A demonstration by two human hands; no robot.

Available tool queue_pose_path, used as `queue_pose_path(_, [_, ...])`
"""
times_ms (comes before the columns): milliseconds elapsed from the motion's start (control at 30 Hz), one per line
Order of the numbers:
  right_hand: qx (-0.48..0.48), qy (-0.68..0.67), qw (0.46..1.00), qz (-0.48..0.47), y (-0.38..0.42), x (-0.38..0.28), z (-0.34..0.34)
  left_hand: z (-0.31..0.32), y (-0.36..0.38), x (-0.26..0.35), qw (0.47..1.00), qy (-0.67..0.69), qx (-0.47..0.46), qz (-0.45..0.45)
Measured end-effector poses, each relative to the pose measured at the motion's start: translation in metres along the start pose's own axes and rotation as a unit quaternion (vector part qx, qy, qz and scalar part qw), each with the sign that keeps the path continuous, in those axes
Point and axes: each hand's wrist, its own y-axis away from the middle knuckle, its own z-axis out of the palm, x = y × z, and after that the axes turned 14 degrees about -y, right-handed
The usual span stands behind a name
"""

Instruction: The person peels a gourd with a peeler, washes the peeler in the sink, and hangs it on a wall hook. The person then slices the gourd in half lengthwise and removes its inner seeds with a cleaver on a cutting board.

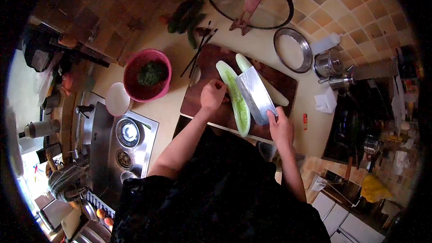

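A dark wooden cutting board [202, 96] lies on the counter. On it is a halved pale green gourd [240, 103], its seeded cut side up. A second pale piece [275, 91] lies to its right, partly hidden by the broad blade of a cleaver [256, 94]. My right hand [281, 128] is closed on the cleaver at its near end. The blade is beside the seeded half, over the board. Left of that half, my left hand [213, 94] has its fingers curled together near the gourd's edge; whether anything is between them is too small to tell.
A pink bowl [164, 85] with greens and a white bowl [118, 99] stand left, beside the sink [150, 139]. Chopsticks [198, 54] and dark green vegetables [184, 15] lie behind the board. A round metal pan [291, 51] and a glass lid [274, 2] are at the back.
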Motion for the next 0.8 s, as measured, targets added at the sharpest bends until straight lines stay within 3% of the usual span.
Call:
queue_pose_path(300, [-0.006, 0.055, 0.997, -0.051, -0.032, -0.027, -0.007, 0.006, -0.015, -0.017, 0.989, 0.13, -0.071, -0.017])
queue_pose_path(567, [-0.011, 0.138, 0.973, -0.183, -0.078, -0.045, -0.013, 0.006, -0.017, -0.021, 0.985, 0.154, -0.071, -0.016])
queue_pose_path(800, [-0.056, 0.168, 0.966, -0.187, -0.088, -0.054, -0.028, -0.005, -0.006, -0.004, 0.983, 0.161, -0.073, -0.057])
